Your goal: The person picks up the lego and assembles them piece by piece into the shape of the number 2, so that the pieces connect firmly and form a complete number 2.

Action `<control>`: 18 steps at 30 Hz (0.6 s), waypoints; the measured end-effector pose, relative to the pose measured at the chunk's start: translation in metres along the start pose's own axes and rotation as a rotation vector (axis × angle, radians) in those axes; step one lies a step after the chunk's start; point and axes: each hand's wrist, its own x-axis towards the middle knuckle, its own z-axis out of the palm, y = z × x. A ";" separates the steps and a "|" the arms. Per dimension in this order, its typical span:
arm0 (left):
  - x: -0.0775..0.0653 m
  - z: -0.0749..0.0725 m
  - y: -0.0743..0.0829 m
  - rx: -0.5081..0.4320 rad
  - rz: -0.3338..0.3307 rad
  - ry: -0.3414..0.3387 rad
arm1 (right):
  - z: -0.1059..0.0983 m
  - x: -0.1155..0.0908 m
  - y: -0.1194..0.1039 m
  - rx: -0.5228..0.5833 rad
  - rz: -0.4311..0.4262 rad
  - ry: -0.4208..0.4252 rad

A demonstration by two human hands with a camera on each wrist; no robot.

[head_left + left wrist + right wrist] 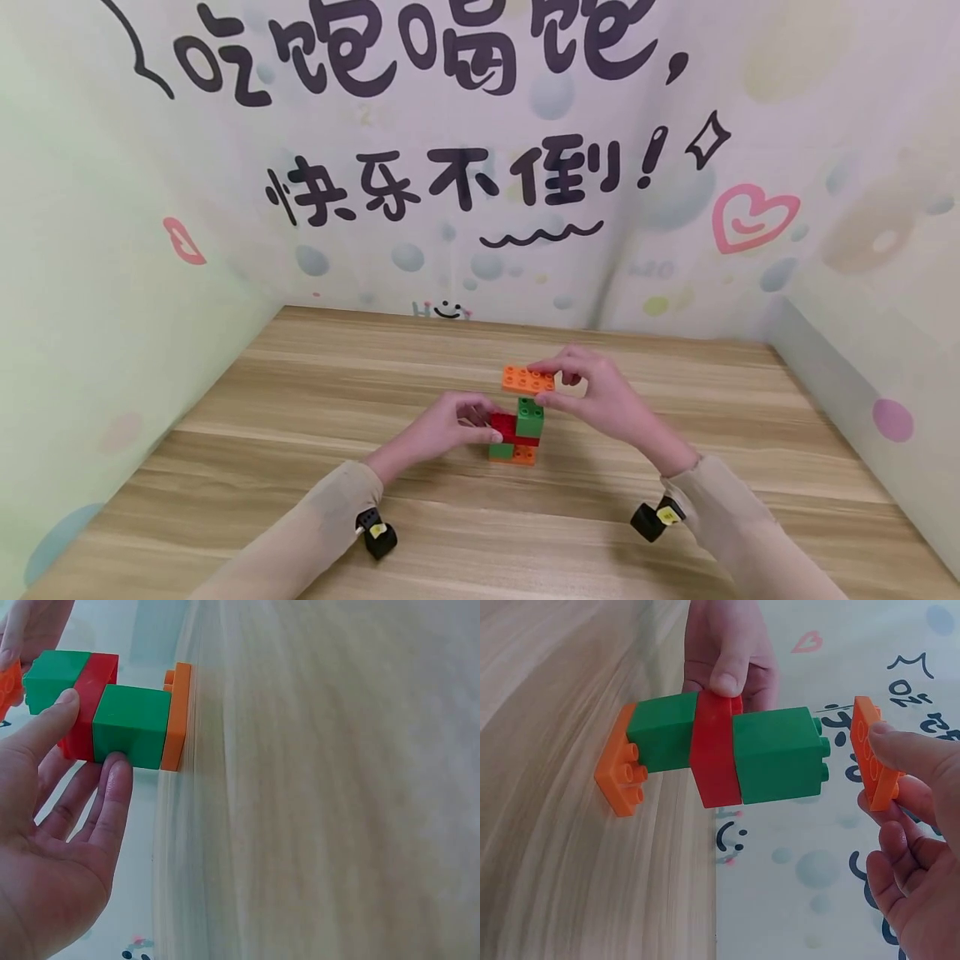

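Note:
A small stack of toy building bricks stands on the table. At its foot lies a flat orange brick (pixel 615 769), with a green brick (pixel 129 724) on one end. Across that sits a red brick (pixel 714 750), and a second green brick (pixel 529 422) tops the other end, its studs bare. My left hand (pixel 453 421) holds the stack at the red brick, thumb on the near side, fingers behind. Just above the upper green brick, apart from it, my right hand (pixel 600 392) pinches another flat orange brick (pixel 519 380) between thumb and fingers, studs facing up.
The wood-grain table (pixel 300 517) spreads out around the stack. Behind it hangs a pale printed sheet (pixel 420 275) with dark lettering, and light walls rise on both sides. A small black device (pixel 378 537) sits at each wrist.

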 end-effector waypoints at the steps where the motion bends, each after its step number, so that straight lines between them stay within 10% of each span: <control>1: 0.000 0.000 0.000 -0.002 0.000 -0.002 | 0.001 -0.001 0.001 0.004 0.001 0.000; 18: 0.003 0.001 -0.001 -0.010 -0.018 -0.016 | 0.011 -0.004 0.001 0.035 0.032 -0.031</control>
